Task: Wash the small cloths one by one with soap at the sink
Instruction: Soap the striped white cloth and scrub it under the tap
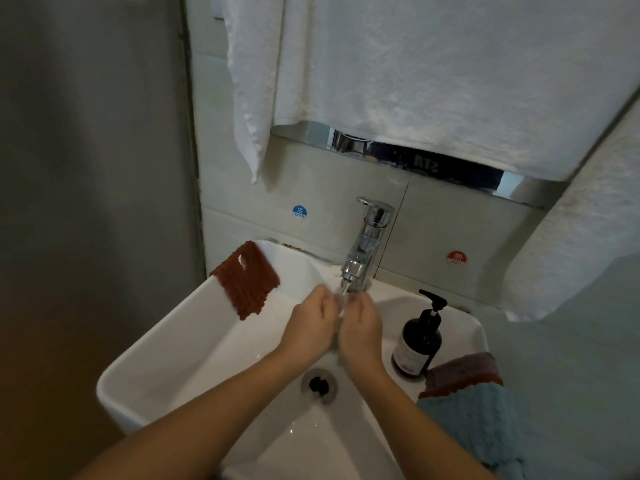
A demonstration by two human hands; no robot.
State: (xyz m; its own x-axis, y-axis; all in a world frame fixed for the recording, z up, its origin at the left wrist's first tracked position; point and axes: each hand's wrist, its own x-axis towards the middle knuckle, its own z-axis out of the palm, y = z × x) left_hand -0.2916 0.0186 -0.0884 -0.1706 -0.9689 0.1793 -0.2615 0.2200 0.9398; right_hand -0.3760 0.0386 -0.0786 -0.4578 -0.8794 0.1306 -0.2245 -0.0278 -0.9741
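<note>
Left hand (308, 327) and right hand (360, 329) — loosely curled, empty — under faucet (367, 244) stream.

Fingertips of the left hand (309, 326) and right hand (360, 329) meet under the tap's (367, 244) stream and blur, so whether they pinch anything between them can't be told. The soap bottle's (417, 344) label is too small to read. At the sink's (166, 344) right edge, the blue cloth (474, 424) runs off the picture's bottom and covers most of the dark cloth (462, 370) beneath it. The white towel (415, 71) hides most of the mirror (450, 169), and its top is cut off. Both forearms leave the frame below.
</note>
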